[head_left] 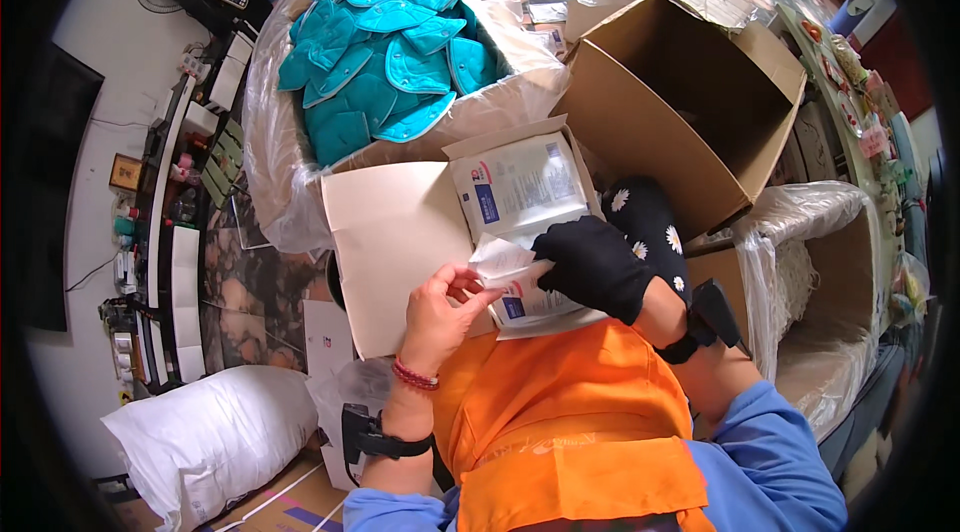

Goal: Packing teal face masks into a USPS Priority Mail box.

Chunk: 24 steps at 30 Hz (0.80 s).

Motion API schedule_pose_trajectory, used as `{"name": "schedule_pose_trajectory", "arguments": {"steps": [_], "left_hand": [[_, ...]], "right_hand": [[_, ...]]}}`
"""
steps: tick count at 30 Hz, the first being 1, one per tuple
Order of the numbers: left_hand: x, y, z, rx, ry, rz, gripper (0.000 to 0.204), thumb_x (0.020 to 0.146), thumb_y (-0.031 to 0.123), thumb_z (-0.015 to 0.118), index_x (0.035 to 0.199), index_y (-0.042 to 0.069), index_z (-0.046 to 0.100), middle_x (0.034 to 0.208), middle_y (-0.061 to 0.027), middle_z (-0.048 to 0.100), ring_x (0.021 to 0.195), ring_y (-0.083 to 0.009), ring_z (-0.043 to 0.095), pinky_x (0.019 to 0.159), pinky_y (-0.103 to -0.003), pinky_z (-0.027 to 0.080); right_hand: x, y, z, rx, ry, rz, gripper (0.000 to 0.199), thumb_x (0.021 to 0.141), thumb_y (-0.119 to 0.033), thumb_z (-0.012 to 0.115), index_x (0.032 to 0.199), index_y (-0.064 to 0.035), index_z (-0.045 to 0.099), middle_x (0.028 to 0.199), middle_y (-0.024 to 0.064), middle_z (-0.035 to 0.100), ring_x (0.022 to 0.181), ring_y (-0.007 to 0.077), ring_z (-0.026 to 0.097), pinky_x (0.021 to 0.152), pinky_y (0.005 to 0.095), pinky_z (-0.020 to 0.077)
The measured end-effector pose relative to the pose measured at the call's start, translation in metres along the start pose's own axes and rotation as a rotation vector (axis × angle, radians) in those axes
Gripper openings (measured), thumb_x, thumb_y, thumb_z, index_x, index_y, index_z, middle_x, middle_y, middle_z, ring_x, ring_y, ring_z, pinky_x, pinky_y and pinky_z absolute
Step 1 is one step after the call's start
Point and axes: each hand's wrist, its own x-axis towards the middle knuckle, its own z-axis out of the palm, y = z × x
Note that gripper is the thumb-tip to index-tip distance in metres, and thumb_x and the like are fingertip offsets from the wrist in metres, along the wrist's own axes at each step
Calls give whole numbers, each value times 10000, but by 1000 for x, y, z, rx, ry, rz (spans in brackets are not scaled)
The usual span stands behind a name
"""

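Observation:
A shallow white box (pixel 395 242) lies open on my lap, its plain lid folded out to the left. Inside sit two white packs with blue labels, an upper pack (pixel 535 182) and a lower pack (pixel 548 304) partly covered by my hands. Over the lower pack is a folded white paper leaflet (pixel 500 258). My bare left hand (pixel 443 312), with a red bead bracelet at the wrist, pinches its lower left edge. My right hand (pixel 600 267), in a black glove, has curled fingers closed at the leaflet's right edge; the fingertips are partly hidden.
Teal fabric pads (pixel 385 57) fill a plastic-lined box at the upper left. An open brown carton (pixel 690 92) stands at the upper right, with a plastic-lined carton (pixel 820 302) below it. A white sack (pixel 215 442) rests at the lower left.

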Motion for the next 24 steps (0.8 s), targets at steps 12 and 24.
{"name": "schedule_pose_trajectory", "arguments": {"steps": [12, 24], "left_hand": [[19, 7, 17, -508, -63, 12, 139, 897, 11, 747, 1007, 17, 661, 883, -15, 688, 834, -62, 648, 762, -214, 534], [14, 4, 23, -515, 39, 129, 85, 895, 70, 763, 949, 36, 707, 818, 6, 710, 739, -49, 629, 707, -215, 504]], "right_hand": [[16, -9, -3, 126, -5, 140, 306, 890, -408, 688, 972, -125, 769, 863, 137, 721, 830, 324, 704, 752, 414, 546], [22, -10, -10, 169, 114, -26, 490, 778, -449, 797, 1145, -133, 721, 923, 150, 733, 873, 350, 711, 783, 401, 559]]}}
